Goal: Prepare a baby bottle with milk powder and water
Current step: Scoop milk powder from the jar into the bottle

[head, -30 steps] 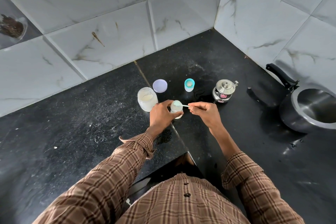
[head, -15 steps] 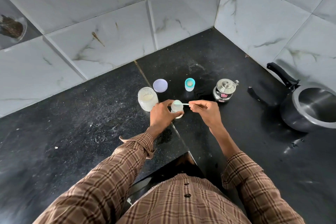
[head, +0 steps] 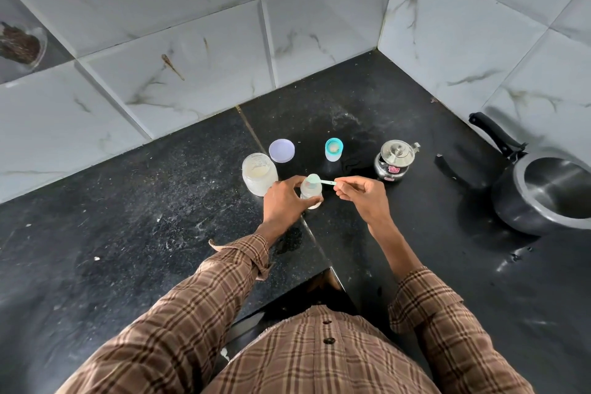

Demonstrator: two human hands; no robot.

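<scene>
A small clear baby bottle [head: 311,193] stands upright on the black counter, and my left hand [head: 284,201] is wrapped around its left side. My right hand [head: 361,197] pinches the handle of a pale green spoon [head: 319,182], whose bowl rests over the bottle's open mouth. An open jar of milk powder [head: 259,176] stands just left of the bottle, with its lilac lid [head: 281,151] lying behind it. The bottle's teal cap with teat [head: 334,150] stands behind, and a small steel kettle [head: 396,160] sits to the right.
A dark pressure cooker [head: 550,192] with a long black handle sits at the far right. Marble-tiled walls [head: 208,51] close the counter at the back and right. The counter's front edge [head: 315,275] forms an inner corner near my body.
The spoon's bowl has stayed over the bottle's mouth, shifting only slightly. Both hands hold almost the same position.
</scene>
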